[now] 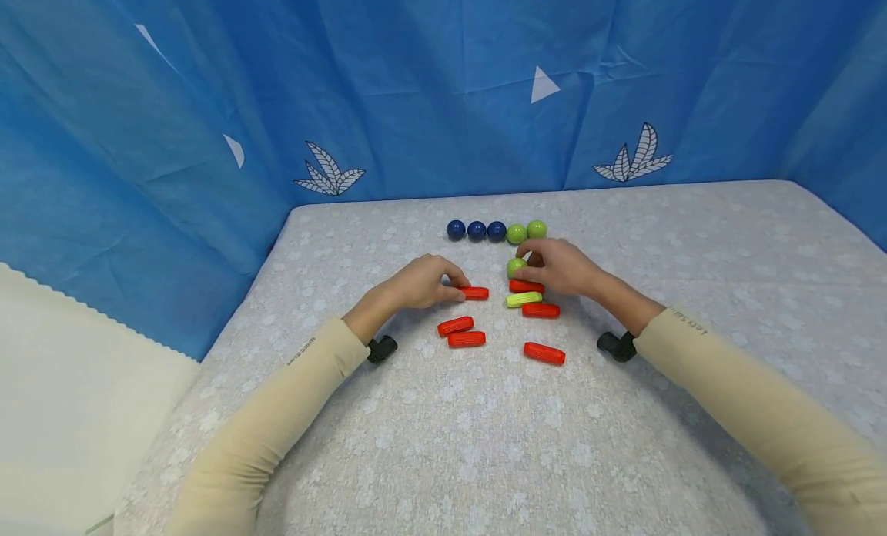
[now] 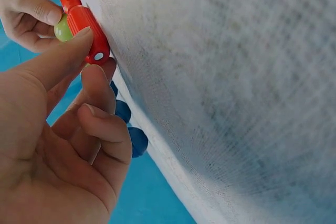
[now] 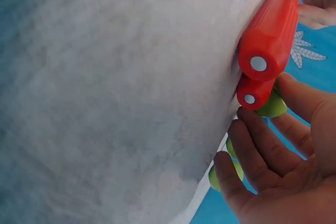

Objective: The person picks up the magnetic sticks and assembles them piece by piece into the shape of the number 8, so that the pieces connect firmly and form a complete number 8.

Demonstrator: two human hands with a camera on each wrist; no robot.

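Observation:
My left hand [image 1: 424, 282] pinches a red ribbed rod [image 1: 476, 293] between thumb and fingers. In the left wrist view that rod [image 2: 83, 20] shows a pale round end. My right hand [image 1: 563, 265] holds a green ball [image 1: 515, 268] with thumb and fingertips, just behind a red rod [image 1: 527, 286]. Close in front of this rod lie a yellow-green rod [image 1: 523, 299] and another red rod [image 1: 541, 310]. The right wrist view shows the green ball [image 3: 274, 105] partly hidden behind red rods [image 3: 268, 40].
Behind the hands, several balls form a row: dark blue balls [image 1: 476, 230] on the left, green balls [image 1: 537, 229] on the right. Nearer lie two red rods [image 1: 466, 339] side by side and a lone red rod [image 1: 544, 353]. A blue curtain [image 1: 443, 97] hangs behind the cloth-covered table [image 1: 443, 443].

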